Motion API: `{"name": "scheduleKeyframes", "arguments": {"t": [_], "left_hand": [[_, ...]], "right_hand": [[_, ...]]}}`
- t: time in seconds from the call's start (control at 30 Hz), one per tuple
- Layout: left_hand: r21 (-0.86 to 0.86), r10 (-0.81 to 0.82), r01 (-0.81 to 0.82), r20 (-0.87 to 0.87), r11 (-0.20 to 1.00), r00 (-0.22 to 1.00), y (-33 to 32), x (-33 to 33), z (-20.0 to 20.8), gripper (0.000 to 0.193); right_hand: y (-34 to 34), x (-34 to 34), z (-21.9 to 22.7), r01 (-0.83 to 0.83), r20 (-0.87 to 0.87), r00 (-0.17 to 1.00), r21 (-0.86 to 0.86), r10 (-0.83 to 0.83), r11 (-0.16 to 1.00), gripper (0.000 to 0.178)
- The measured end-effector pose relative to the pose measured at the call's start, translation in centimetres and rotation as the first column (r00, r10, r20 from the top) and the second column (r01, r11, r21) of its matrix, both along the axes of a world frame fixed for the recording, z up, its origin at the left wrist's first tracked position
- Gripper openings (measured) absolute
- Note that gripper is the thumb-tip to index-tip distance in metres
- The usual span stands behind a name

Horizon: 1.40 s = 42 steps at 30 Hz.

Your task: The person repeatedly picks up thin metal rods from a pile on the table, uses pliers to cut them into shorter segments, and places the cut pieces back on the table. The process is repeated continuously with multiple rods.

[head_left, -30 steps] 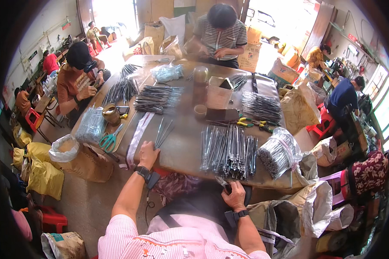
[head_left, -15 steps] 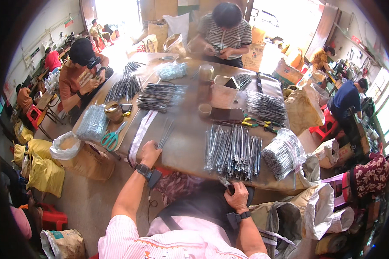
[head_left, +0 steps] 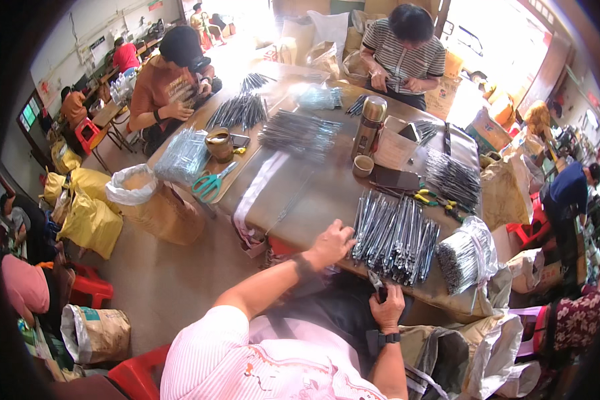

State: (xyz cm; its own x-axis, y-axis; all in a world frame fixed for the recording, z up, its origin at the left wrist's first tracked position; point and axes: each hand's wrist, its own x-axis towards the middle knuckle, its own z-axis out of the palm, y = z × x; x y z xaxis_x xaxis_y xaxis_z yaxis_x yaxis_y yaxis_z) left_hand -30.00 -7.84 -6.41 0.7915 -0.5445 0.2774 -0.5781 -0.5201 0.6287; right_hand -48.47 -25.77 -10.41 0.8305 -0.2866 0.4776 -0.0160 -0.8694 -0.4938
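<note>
A pile of long, thin, dark metallic strips lies at the table's near edge. At its left side is my left hand, fingers apart and slightly bent, with nothing visible in them. A few thin strips lie on the table beyond that hand. My right hand, below the pile at the table edge, is closed around a small pair of pliers with dark handles. Their jaws point up toward the strip ends.
A plastic-wrapped bundle of strips stands right of the pile. Yellow-handled pliers, a phone, a cup and a thermos lie beyond. Teal scissors are at left, above an open sack. Two people sit across the table.
My left hand has left the few strips at the left, which now lie on the table, and moved right to the pile. My right hand keeps the pliers. The view has shifted.
</note>
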Motion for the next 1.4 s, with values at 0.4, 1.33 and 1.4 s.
{"name": "scheduleKeyframes", "arguments": {"t": [0.4, 1.33, 1.4], "left_hand": [[0.003, 0.1, -0.1, -0.102, 0.995, 0.99, -0.3, 0.9, -1.3, 0.027], [-0.184, -0.014, -0.059, -0.372, 0.981, 0.928, -0.9, 2.2, -1.4, 0.042], [-0.131, -0.011, -0.043, -0.386, 0.991, 0.922, -0.9, 2.6, -1.5, 0.039]], "right_hand": [[0.2, -0.1, -0.4, 0.036, 0.0, 0.999, -0.015, -0.036, 0.999, 0.03], [0.1, 0.2, -0.5, 0.043, 0.003, 0.999, -0.039, -0.043, 0.998, 0.034], [0.1, 0.2, -0.5, 0.039, -0.002, 0.999, -0.033, -0.039, 0.999, 0.034]]}}
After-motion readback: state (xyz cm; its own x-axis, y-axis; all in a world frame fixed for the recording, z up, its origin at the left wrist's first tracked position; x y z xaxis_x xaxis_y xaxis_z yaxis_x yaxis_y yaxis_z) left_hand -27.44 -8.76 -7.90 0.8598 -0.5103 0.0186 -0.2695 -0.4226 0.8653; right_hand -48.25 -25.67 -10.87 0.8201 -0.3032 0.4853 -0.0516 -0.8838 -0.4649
